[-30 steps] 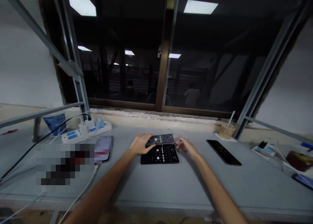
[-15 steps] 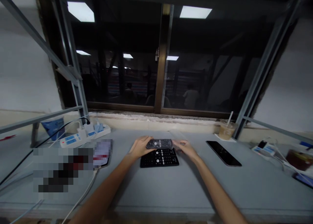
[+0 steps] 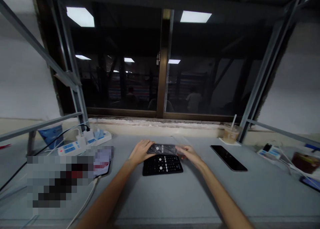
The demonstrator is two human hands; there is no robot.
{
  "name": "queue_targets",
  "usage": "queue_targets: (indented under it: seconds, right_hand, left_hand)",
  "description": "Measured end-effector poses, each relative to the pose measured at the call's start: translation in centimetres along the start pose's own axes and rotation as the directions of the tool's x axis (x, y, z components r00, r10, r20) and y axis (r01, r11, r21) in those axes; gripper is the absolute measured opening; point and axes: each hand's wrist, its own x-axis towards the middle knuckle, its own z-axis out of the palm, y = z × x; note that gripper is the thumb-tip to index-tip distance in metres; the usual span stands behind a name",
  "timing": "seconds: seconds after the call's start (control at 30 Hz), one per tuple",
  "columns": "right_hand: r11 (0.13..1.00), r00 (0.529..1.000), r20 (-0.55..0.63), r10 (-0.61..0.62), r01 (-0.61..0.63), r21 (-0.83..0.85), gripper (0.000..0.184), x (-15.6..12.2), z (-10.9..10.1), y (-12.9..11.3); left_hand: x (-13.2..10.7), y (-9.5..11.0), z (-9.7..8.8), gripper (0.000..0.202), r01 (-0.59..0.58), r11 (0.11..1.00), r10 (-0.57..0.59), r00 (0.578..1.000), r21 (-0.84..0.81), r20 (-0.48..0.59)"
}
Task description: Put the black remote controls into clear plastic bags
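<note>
A black remote control [image 3: 163, 149] in a clear plastic sleeve lies crosswise between my two hands. My left hand [image 3: 142, 151] is closed on its left end, thumb along the near edge. At its right end, my right hand [image 3: 188, 153] pinches the plastic, fingers slightly blurred. Just in front on the table, partly under the sleeved one, lie more black remote controls [image 3: 162, 169] side by side, with white and grey buttons. A strip of clear film [image 3: 178, 140] shows behind my right hand.
A black phone [image 3: 228, 158] lies to the right, with an iced drink cup [image 3: 230, 134] and straw behind it. On the left stand a white power strip [image 3: 85, 143] with plugs and cables and a phone [image 3: 103, 162]. Metal frame posts flank the window.
The view has tilted and shifted slightly. My hands keep hold of the sleeved remote, which sits a little flatter above the others; my right fingers have moved slightly at its end.
</note>
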Motion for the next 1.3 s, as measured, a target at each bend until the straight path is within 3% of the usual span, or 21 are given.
queue_targets:
  seconds: [0.1,0.23,0.43,0.57,0.67,0.73,0.77,0.9,1.0,1.3]
  right_hand:
    - [0.999,0.998,-0.053,-0.04,0.04,0.006,0.036,0.1,0.1,-0.2]
    - [0.996,0.967,-0.241,-0.078,0.086,0.024,0.033,0.4,-0.1,-0.1]
    - [0.961,0.894,-0.448,0.028,0.099,0.258,0.037,0.7,-0.7,-0.1]
    - [0.955,0.832,-0.549,0.08,0.094,0.282,0.035,1.3,-1.4,0.4]
    - [0.971,0.793,-0.607,0.057,0.097,0.217,0.037,1.5,-2.0,0.8]
    - [0.977,0.798,-0.602,0.04,0.096,0.191,0.037,1.6,-2.1,0.9]
    - [0.976,0.809,-0.586,0.044,0.09,0.198,0.036,1.6,-2.1,0.9]
    - [0.945,0.861,-0.496,0.114,0.061,0.322,0.035,1.5,-1.1,0.8]
    - [0.921,0.895,-0.421,0.146,0.032,0.388,0.036,1.5,0.2,0.8]
    - [0.918,0.977,-0.197,0.082,0.003,0.397,0.032,0.9,2.1,0.7]
  left_hand:
    - [0.0,-1.1,-0.2,0.033,0.071,0.997,-0.072,0.997,0.037,0.036]
    - [-0.3,-2.2,0.1,0.032,0.182,0.982,-0.186,0.979,0.057,0.079]
    - [-0.6,-2.4,0.3,0.024,0.388,0.921,-0.387,0.922,0.047,-0.032]
    - [-0.7,-2.7,0.5,0.034,0.592,0.802,-0.596,0.8,-0.078,-0.06]
    - [-0.8,-3.0,0.9,0.047,0.744,0.619,-0.768,0.64,-0.253,0.003]
    - [-0.9,-3.1,1.1,0.054,0.794,0.523,-0.828,0.559,-0.311,0.037]
    - [-1.0,-3.1,1.2,0.056,0.802,0.499,-0.839,0.542,-0.328,0.048]
    - [-0.9,-2.9,2.0,0.059,0.792,0.466,-0.838,0.538,-0.394,0.092]
    - [-0.8,-2.4,2.9,0.055,0.779,0.468,-0.814,0.564,-0.418,0.139]
    - [-0.3,-1.3,5.0,0.052,0.721,0.419,-0.701,0.643,-0.551,0.309]
